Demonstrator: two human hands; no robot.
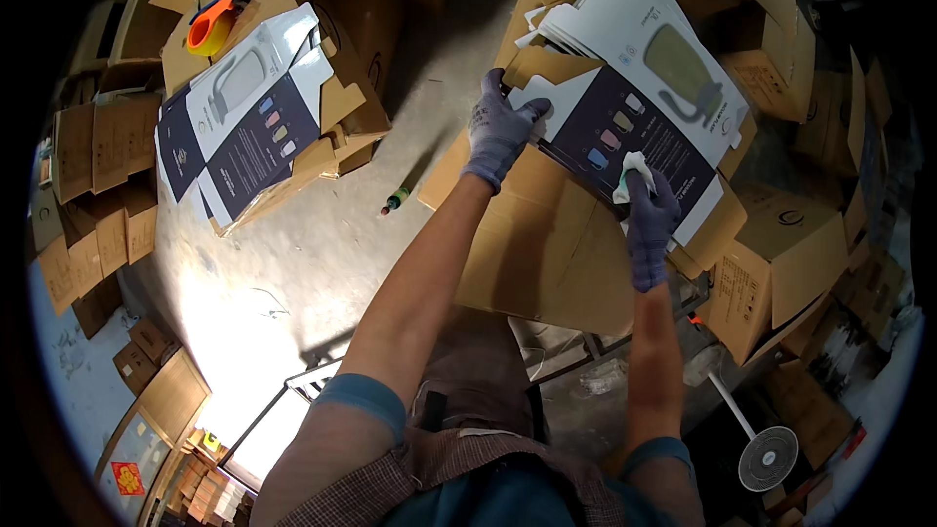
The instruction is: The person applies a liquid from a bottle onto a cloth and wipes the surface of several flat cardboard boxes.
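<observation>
Both my hands wear grey-purple knit gloves. At the left end of a flat printed carton blank (578, 110), my left hand (503, 128) holds its white end flap, the thumb resting on top. The blank has a dark panel and a white panel with a vacuum flask picture, and it lies on top of a stack of similar blanks (585, 22). My right hand (654, 212) pinches a crumpled white cloth (634, 174) against the near edge of the dark panel. Beneath the blanks is a large brown cardboard box (556, 256).
On the left, more printed blanks (256, 117) lie on a cardboard box, beside an orange tape dispenser (212, 23) with yellow tape. A small green bottle (396, 200) lies on the concrete floor (293, 256). Open brown cartons (787, 249) and a white fan (768, 458) stand at right.
</observation>
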